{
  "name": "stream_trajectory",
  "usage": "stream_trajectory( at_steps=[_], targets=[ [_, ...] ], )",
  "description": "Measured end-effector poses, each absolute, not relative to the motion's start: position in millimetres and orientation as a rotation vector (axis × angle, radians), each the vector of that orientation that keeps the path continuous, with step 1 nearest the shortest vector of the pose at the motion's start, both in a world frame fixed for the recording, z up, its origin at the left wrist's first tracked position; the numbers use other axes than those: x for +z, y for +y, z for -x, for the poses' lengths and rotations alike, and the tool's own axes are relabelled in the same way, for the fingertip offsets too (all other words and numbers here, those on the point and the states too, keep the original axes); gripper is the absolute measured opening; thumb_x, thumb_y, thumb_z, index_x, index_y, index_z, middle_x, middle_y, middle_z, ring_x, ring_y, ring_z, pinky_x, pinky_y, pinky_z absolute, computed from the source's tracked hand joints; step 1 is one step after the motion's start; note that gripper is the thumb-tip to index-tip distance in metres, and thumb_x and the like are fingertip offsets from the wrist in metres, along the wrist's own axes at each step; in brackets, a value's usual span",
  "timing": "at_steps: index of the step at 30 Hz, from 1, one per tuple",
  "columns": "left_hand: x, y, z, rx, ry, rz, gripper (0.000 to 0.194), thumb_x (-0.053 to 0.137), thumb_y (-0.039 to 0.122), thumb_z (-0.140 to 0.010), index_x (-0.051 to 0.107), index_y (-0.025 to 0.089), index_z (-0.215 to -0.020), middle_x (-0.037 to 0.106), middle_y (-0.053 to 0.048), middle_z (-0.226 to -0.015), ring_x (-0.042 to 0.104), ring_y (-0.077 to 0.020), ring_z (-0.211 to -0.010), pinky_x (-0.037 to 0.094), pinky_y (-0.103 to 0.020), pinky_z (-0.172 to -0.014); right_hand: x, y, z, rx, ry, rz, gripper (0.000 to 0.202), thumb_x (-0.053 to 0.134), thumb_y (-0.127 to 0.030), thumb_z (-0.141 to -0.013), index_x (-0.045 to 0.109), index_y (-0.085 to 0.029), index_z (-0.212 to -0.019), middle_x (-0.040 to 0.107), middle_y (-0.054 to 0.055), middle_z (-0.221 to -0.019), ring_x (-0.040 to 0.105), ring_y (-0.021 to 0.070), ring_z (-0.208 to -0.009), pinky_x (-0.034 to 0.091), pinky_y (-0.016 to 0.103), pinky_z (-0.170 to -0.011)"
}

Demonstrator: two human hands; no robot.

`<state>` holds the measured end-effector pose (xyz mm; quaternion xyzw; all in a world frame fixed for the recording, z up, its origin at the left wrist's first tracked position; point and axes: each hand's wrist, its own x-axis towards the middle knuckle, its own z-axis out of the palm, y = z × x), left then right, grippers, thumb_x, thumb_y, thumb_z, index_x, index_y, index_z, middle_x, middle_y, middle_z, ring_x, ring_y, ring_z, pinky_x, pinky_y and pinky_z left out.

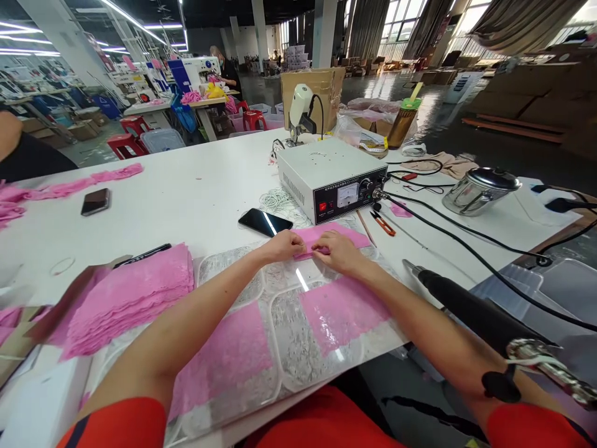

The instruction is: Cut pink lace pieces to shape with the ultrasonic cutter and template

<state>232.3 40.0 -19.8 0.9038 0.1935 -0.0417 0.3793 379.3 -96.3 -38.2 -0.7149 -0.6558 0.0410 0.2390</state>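
Note:
A strip of pink fabric (pixel 351 234) lies at the far edge of a clear, patterned mat (pixel 298 364), just in front of the metal instrument box. The fingers of my left hand (pixel 283 245) are closed on the strip's near left part. From the right, my right hand (pixel 344 254) pinches the same near edge, fingertips and thumb together. The two hands are a short gap apart. Flat pink fabric pieces (pixel 345 311) show at the mat nearer my body. To the left rests a thick stack of pink fabric (pixel 135 286), with a black pen (pixel 142 254) at its back.
Behind my hands stand a white instrument box (pixel 331 165) and a black phone (pixel 265 221). Orange thread snips (pixel 383 223), a glass jar (pixel 480 190) and cables lie right. A black-handled tool (pixel 461 305) with a metal tip sits beside my right forearm. Another person's arm (pixel 23 149) shows far left.

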Motion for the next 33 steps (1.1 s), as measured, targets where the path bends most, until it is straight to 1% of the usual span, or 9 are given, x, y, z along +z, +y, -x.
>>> stream_trajectory(
  at_steps=[8, 15, 18, 20, 22, 24, 28, 30, 33],
  targets=[
    [-5, 48, -231, -0.06, 0.592, -2.267, 0.033, 0.059, 0.036, -0.093, 0.059, 0.014, -0.118, 0.061, -0.008, -0.116, 0.062, -0.0216, -0.099, 0.055, -0.04, -0.083, -37, -97, -384, -0.045, -1.648, 2.171, 0.018, 0.054, -0.018, -0.083, 0.072, -0.017, -0.084, 0.069, 0.009, -0.09, 0.057, 0.0216, -0.089, 0.042, 0.031, -0.075],
    [10, 48, -227, 0.023, 0.619, -2.29, 0.03, 0.059, 0.036, -0.094, 0.059, 0.014, -0.114, 0.062, -0.007, -0.11, 0.063, -0.0189, -0.093, 0.055, -0.037, -0.079, -35, -101, -393, -0.118, -1.545, 2.258, 0.017, 0.055, -0.014, -0.076, 0.071, -0.018, -0.083, 0.067, 0.009, -0.092, 0.057, 0.0221, -0.091, 0.043, 0.031, -0.077],
    [20, 47, -225, 0.078, 0.622, -2.31, 0.022, 0.058, 0.033, -0.093, 0.063, 0.012, -0.094, 0.063, -0.002, -0.086, 0.06, -0.0127, -0.072, 0.052, -0.027, -0.065, -31, -105, -405, -0.153, -1.475, 2.265, 0.02, 0.054, -0.012, -0.075, 0.07, -0.019, -0.084, 0.067, 0.008, -0.093, 0.058, 0.0211, -0.089, 0.043, 0.03, -0.073],
    [28, 43, -222, 0.125, 0.61, -2.329, 0.023, 0.057, 0.029, -0.091, 0.061, 0.013, -0.076, 0.057, 0.002, -0.067, 0.053, -0.01, -0.059, 0.043, -0.023, -0.055, -27, -113, -411, -0.172, -1.429, 2.26, 0.022, 0.053, -0.012, -0.076, 0.07, -0.02, -0.086, 0.069, 0.007, -0.095, 0.059, 0.0196, -0.085, 0.043, 0.029, -0.068],
    [36, 34, -217, 0.174, 0.587, -2.353, 0.025, 0.055, 0.026, -0.088, 0.059, 0.014, -0.066, 0.052, 0.003, -0.059, 0.047, -0.0096, -0.054, 0.036, -0.022, -0.052, -24, -126, -415, -0.188, -1.399, 2.247, 0.023, 0.052, -0.012, -0.076, 0.069, -0.021, -0.089, 0.07, 0.005, -0.096, 0.061, 0.0186, -0.082, 0.043, 0.028, -0.065],
    [41, 18, -210, 0.212, 0.556, -2.377, 0.023, 0.054, 0.025, -0.085, 0.059, 0.015, -0.065, 0.054, 0.002, -0.062, 0.047, -0.0103, -0.057, 0.034, -0.023, -0.053, -25, -146, -414, -0.197, -1.385, 2.229, 0.024, 0.053, -0.013, -0.078, 0.069, -0.022, -0.093, 0.071, 0.004, -0.097, 0.063, 0.0184, -0.081, 0.045, 0.028, -0.066],
    [29, -35, -192, 0.177, 0.454, -2.403, 0.017, 0.055, 0.022, -0.084, 0.065, 0.017, -0.072, 0.065, 0.0, -0.076, 0.056, -0.0132, -0.069, 0.041, -0.024, -0.064, -42, -200, -401, -0.205, -1.41, 2.143, 0.025, 0.051, -0.012, -0.08, 0.068, -0.022, -0.096, 0.071, 0.004, -0.103, 0.066, 0.0188, -0.091, 0.051, 0.029, -0.076],
    [15, -63, -186, 0.113, 0.394, -2.413, 0.016, 0.055, 0.017, -0.083, 0.066, 0.018, -0.07, 0.066, -0.001, -0.077, 0.058, -0.0137, -0.073, 0.043, -0.024, -0.07, -54, -225, -395, -0.248, -1.474, 2.018, 0.027, 0.049, -0.009, -0.08, 0.068, -0.021, -0.095, 0.07, 0.006, -0.104, 0.066, 0.0194, -0.095, 0.053, 0.031, -0.082],
    [-5, -93, -184, 0.023, 0.323, -2.436, 0.018, 0.055, 0.01, -0.081, 0.066, 0.018, -0.068, 0.065, -0.001, -0.076, 0.058, -0.0144, -0.075, 0.044, -0.025, -0.073, -68, -250, -389, -0.311, -1.553, 1.928, 0.033, 0.046, -0.005, -0.079, 0.068, -0.021, -0.097, 0.069, 0.007, -0.105, 0.065, 0.0203, -0.097, 0.055, 0.034, -0.083]
  ],
)
